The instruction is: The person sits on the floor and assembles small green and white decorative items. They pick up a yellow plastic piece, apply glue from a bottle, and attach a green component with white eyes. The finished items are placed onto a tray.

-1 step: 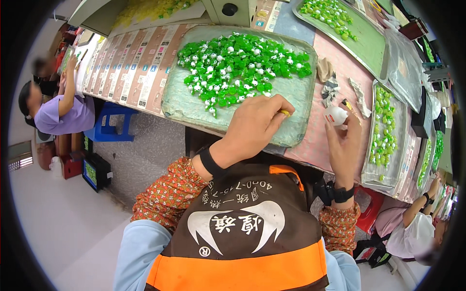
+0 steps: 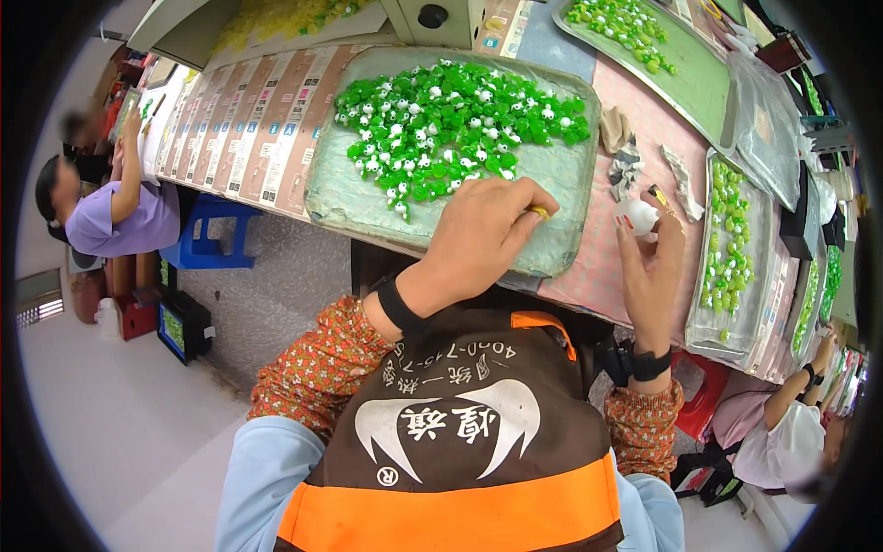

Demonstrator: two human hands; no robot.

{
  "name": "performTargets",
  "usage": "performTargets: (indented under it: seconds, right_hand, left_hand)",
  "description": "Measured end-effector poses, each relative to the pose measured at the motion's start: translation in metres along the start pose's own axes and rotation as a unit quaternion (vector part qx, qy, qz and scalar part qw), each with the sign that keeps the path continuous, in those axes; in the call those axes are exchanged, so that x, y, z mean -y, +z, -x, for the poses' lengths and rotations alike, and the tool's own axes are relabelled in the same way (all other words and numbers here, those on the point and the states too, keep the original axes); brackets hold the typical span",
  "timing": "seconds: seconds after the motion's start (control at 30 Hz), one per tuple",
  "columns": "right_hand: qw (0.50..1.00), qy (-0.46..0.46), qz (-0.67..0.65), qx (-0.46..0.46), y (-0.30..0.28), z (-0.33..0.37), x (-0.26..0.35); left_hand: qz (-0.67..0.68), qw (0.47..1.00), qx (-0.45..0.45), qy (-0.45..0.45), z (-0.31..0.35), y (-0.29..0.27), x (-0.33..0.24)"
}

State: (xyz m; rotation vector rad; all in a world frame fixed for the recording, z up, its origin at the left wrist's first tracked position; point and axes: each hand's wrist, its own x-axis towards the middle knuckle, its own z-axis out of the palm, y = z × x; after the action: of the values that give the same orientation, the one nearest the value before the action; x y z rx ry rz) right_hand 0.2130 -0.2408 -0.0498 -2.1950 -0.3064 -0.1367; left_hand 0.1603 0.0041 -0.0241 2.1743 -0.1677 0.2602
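Over the front edge of a foil-lined tray (image 2: 354, 216), my left hand (image 2: 483, 230) is closed, its thumb and finger pinching a small yellow piece (image 2: 541, 212). Most of that piece is hidden by the fingers. Many small green pieces with white round parts (image 2: 432, 129) lie heaped in the tray's far half, just beyond the hand. To the right, above the pink cloth, my right hand (image 2: 658, 267) grips a small white rounded bottle (image 2: 636, 217) with a red mark. Something yellow and black (image 2: 657, 194) shows at a fingertip of that hand.
Crumpled rags (image 2: 626, 167) lie right of the tray. Farther right stands a narrow metal tray (image 2: 750, 313) of yellow-green pieces, and a green tray (image 2: 694, 97) sits far right. A grey machine housing (image 2: 432, 23) borders the far side. Co-workers (image 2: 129, 207) sit left and right.
The white bottle has tilted very slightly in my right hand. My left hand looks the same.
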Motion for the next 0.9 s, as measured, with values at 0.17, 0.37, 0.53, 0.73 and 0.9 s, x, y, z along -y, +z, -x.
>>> performTargets:
  seconds: [0.17, 0.37, 0.53, 0.73, 0.9]
  right_hand:
    - [0.999, 0.019, -0.038, 0.014, 0.000, -0.006, -0.005]
    - [0.928, 0.074, -0.362, 0.053, -0.009, 0.008, 0.041]
    - [0.884, 0.129, -0.399, 0.208, 0.000, 0.016, 0.076]
    - [0.897, 0.100, -0.360, 0.238, 0.024, 0.017, 0.080]
    - [0.874, 0.183, -0.385, 0.234, 0.028, 0.018, 0.085]
  left_hand:
    - [0.043, 0.999, -0.011, -0.011, 0.000, 0.000, 0.004]
    - [0.284, 0.950, 0.027, -0.126, 0.014, -0.009, -0.005]
    - [0.438, 0.864, 0.084, -0.234, 0.024, -0.019, -0.009]
    - [0.249, 0.944, 0.123, -0.181, 0.032, -0.040, -0.033]
    - [0.366, 0.903, 0.118, -0.193, 0.046, -0.031, -0.017]
